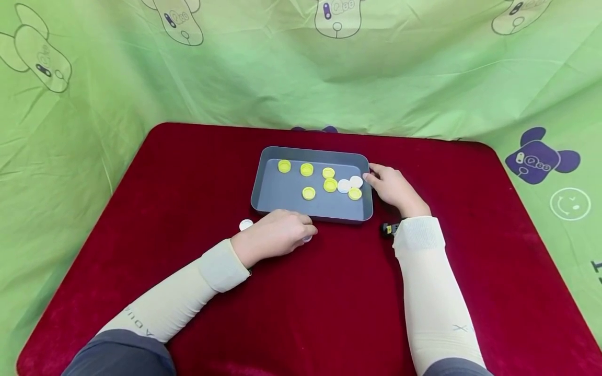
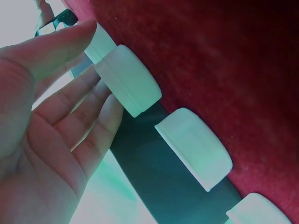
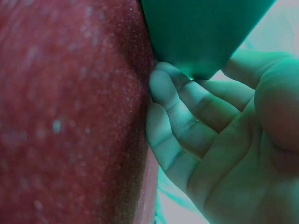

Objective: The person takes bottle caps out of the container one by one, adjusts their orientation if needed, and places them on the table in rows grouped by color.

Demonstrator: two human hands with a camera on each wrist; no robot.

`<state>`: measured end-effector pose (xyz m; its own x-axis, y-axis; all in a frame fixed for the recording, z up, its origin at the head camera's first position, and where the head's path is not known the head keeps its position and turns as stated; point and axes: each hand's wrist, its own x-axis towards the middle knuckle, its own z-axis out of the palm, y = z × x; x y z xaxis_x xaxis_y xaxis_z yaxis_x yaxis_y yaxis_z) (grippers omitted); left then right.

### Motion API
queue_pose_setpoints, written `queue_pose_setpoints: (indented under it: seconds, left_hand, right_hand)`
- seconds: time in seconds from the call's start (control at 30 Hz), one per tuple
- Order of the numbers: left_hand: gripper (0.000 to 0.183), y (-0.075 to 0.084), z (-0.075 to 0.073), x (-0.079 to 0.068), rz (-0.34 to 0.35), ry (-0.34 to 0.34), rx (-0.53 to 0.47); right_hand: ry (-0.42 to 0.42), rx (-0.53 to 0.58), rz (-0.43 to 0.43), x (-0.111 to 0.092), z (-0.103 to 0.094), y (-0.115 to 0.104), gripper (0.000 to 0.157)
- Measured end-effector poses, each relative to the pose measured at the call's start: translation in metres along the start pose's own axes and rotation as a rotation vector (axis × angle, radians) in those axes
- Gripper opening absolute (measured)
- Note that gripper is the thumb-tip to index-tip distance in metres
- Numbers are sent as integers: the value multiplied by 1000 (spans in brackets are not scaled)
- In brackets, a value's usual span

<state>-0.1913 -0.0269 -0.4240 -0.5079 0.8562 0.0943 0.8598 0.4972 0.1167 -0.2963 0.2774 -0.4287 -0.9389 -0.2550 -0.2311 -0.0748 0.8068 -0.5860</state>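
Observation:
A grey rectangular tray [image 1: 287, 203] lies on the table with several yellow bottle caps [image 1: 307, 169] and two white ones in it. At its right end my right hand [image 1: 395, 188] grips the wall, thumb over the rim and fingers outside; the right wrist view shows these fingers [image 3: 180, 112] low against the tray's corner. My left hand [image 1: 277, 232] is just in front of the tray's near side, pinching a white bottle cap [image 2: 99, 44] by thumb and fingers. Close by stand more white caps [image 2: 195, 147] in a row, mostly hidden under the hand in the head view.
Dark red cloth [image 1: 329, 303] covers the table. One white cap [image 1: 246, 224] shows left of the left hand. A small black device [image 1: 388, 228] is at the right wrist. Green printed fabric [image 1: 301, 78] hangs behind the table and at its sides.

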Motion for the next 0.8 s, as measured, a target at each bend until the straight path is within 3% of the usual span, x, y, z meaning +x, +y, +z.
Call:
queue_pose_setpoints:
  seconds: [0.27,0.53,0.8]
  left_hand:
    - [14,-4,-4,-1,5,-14,-42]
    - [28,-13,-28,0,-37,-88,-117]
    - [19,-21,-51,3,-17,-75,-35]
  right_hand:
    - [4,-3,-2,-1,-1,-1,59]
    - [7,-10,0,-2,-2,-2,58]
    - [7,-29,-5,0,-1,-2,59]
